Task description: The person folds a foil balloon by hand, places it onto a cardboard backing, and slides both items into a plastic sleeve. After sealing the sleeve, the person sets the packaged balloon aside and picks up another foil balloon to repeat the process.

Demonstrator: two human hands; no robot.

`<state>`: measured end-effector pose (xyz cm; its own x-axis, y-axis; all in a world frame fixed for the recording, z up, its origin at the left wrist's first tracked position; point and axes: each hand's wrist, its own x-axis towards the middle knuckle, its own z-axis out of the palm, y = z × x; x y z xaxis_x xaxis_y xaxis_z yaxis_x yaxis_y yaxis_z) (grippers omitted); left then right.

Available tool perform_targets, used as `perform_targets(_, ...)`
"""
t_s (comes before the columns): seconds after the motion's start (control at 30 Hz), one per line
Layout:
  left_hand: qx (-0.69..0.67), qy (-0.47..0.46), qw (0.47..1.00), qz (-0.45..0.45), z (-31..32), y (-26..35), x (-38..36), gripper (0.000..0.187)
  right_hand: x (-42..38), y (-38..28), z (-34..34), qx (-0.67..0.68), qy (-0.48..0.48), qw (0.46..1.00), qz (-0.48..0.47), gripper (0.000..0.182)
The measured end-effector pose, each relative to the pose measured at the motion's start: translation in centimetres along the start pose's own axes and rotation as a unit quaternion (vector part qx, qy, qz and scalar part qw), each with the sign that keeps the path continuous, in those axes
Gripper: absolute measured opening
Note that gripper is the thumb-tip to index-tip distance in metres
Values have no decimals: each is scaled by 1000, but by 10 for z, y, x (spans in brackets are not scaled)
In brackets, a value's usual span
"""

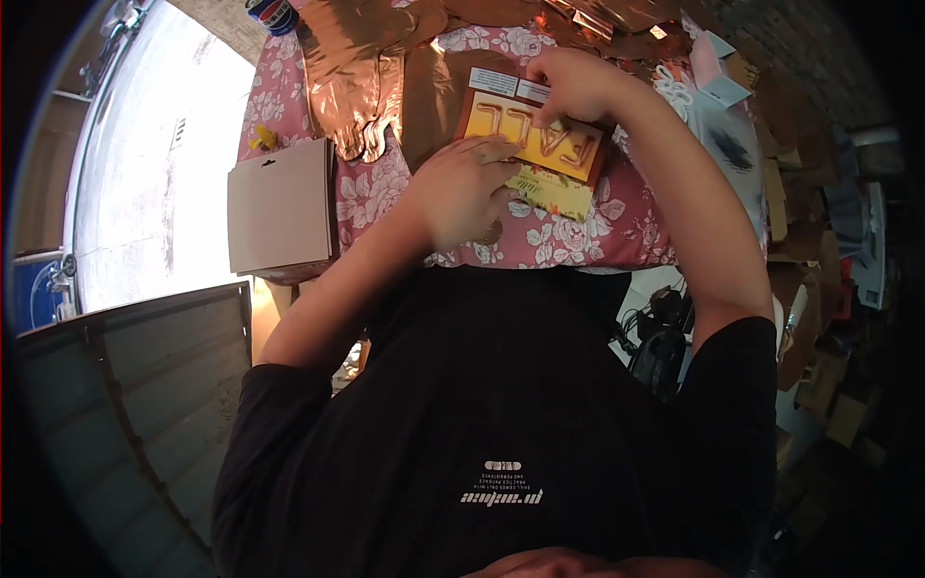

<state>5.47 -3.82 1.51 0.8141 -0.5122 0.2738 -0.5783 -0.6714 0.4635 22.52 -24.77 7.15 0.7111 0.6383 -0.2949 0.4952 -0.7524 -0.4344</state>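
Observation:
An orange-and-yellow packet (540, 135) printed with the balloon-style word "FALL", upside down to me, is between my hands over the table. My left hand (464, 188) holds its left side, fingers laid across the printed face. From the far side, my right hand (575, 85) grips it, with one digit pressed on the front and the other fingers curled near the top edge. Below the packet's near edge shows a pale yellow card (554, 193) with leaf prints and script. White labels (493, 81) with small print show at the packet's far edge.
Copper foil sheets (352, 87) cover the table's far side over a pink floral cloth (366, 197). A cardboard box (279, 207) stands left, a blue can (274, 14) far left. White cord (672, 87) and a white folded box (718, 69) lie at the right.

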Motion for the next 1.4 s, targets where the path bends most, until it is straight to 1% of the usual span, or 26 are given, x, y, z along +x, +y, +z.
perform_targets(0.07, -25, 13, 1000, 14, -9, -2, -3, 31, -25, -7, -3, 9, 49, 998, -28, 38)
perform_targets(0.13, -41, 132, 989, 52, -31, 3, -9, 28, -58, -22, -13, 59, 92, 993, -47, 33)
perform_targets(0.17, -41, 135, 988, 56, -38, 1, -13, 28, -82, -40, -23, 113, 101, 988, 7, 29)
perform_targets(0.2, -100, 190, 977, 2, -45, -2, -20, 26, -106, -57, -28, 169, 109, 978, 61, 26)
perform_targets(0.27, -210, 271, 937, -63, -59, -9, -31, 22, -143, -58, -29, 15, 172, 984, -34, 19)
perform_targets(0.33, -366, 284, 872, -160, -77, -3, -28, 25, -177, -65, -18, -52, 282, 945, -158, 19)
perform_targets(0.37, -423, 276, 844, -181, -74, -10, -26, 39, -190, -69, -12, -51, 282, 945, -158, 19)
perform_targets(0.4, -422, 275, 844, -181, -75, -11, -22, 39, -201, -73, -5, -88, 322, 917, -220, 21)
perform_targets(0.47, -669, 66, 704, -230, -77, -8, -13, 52, -214, -80, 16, -129, 402, 852, -310, 22)
perform_targets(0.5, -704, -14, 661, -260, -73, -6, -9, 66, -211, -76, 26, -122, 417, 833, -342, 18)
perform_targets(0.53, -703, -16, 662, -259, -70, 7, -1, 66, -208, -71, 34, -117, 432, 813, -374, 15)
perform_targets(0.6, -765, -137, 567, -275, -66, 34, 11, 68, -204, -59, 47, -132, 425, 816, -369, 13)
perform_targets(0.63, -746, -148, 592, -267, -59, 26, 14, 48, -203, -53, 53, -144, 417, 820, -366, 11)
perform_targets(0.67, -744, -152, 593, -268, -54, 22, 14, 48, -202, -47, 57, -144, 419, 820, -363, 11)
perform_targets(0.73, -650, -173, 705, -227, -51, 25, 20, 39, -200, -37, 64, -157, 421, 833, -321, 13)
perform_targets(0.77, -665, -139, 694, -238, -54, 33, 21, 27, -202, -30, 72, -160, 416, 845, -296, 17)
perform_targets(0.93, -593, -52, 770, -230, -47, 36, 20, 33, -205, -26, 81, -138, 389, 886, -212, 21)
perform_targets(1.0, -558, 16, 800, -222, -45, 34, 19, 34, -211, -24, 93, -42, 496, 862, -99, 27)
perform_targets(1.03, -563, 32, 797, -215, -44, 34, 19, 33, -212, -21, 101, 52, 536, 840, -68, 37)
perform_targets(1.07, -563, 31, 797, -214, -39, 31, 17, 33, -215, -22, 108, 52, 536, 840, -67, 37)
perform_targets(1.1, -539, 49, 815, -206, -31, 26, 14, 31, -217, -27, 115, 327, 504, 799, -26, 39)
perform_targets(1.13, -514, 67, 832, -198, -26, 24, 13, 29, -215, -34, 119, 576, 433, 693, 17, 41)
perform_targets(1.2, -545, 64, 811, -203, -25, 31, 14, 27, -201, -55, 116, 550, 378, 744, 48, 40)
perform_targets(1.23, -577, 66, 787, -208, -25, 34, 14, 24, -197, -50, 124, 557, 362, 745, 63, 37)
perform_targets(1.3, -568, 50, 789, -230, -27, 35, 11, 24, -194, -44, 129, 565, 349, 743, 80, 35)
perform_targets(1.4, -566, 32, 781, -263, -29, 37, 8, 22, -197, -44, 123, 632, 301, 703, 128, 28)
